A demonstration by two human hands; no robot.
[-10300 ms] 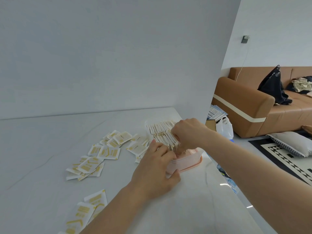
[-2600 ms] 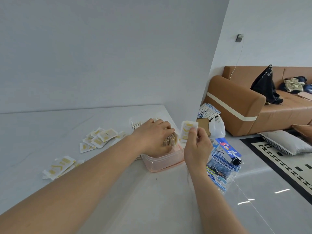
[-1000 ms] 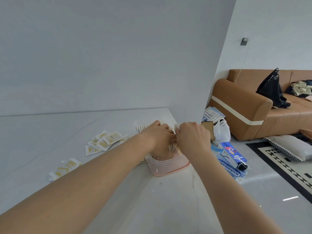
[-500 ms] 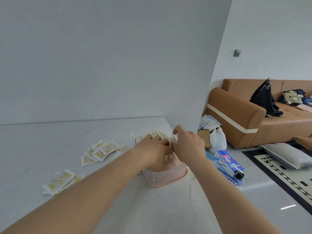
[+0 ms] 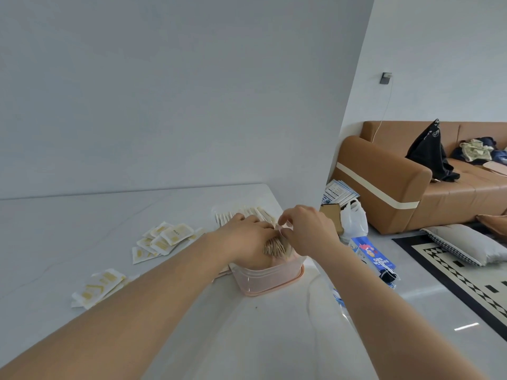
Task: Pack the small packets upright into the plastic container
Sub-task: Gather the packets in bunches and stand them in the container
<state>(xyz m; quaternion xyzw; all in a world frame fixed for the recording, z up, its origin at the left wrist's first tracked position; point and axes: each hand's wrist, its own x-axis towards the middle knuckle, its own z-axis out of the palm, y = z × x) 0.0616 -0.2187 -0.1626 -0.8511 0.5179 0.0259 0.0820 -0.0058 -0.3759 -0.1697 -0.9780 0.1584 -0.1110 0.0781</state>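
A pale pink plastic container [image 5: 270,279] stands near the right edge of the white table [image 5: 82,215]. A row of small white-and-yellow packets [image 5: 248,212] stands upright inside it. My left hand [image 5: 247,238] lies over the row, its fingers curled round the near part of the stack. My right hand [image 5: 308,231] meets it from the right and pinches the top of one white packet [image 5: 282,231] at the row's near end. Most of that packet is hidden by my fingers. Loose packets [image 5: 166,238] lie flat on the table to the left.
More loose packets [image 5: 98,286] lie at the near left. A grey wall [image 5: 192,91] closes off the table's back. The table edge runs just right of the container; below it the floor holds blue packages [image 5: 373,256], a white plastic bag [image 5: 354,220] and a brown sofa [image 5: 406,187].
My right hand brought one packet in from the right of the container to the row and now holds it against the stack. My left hand stayed on the packets.
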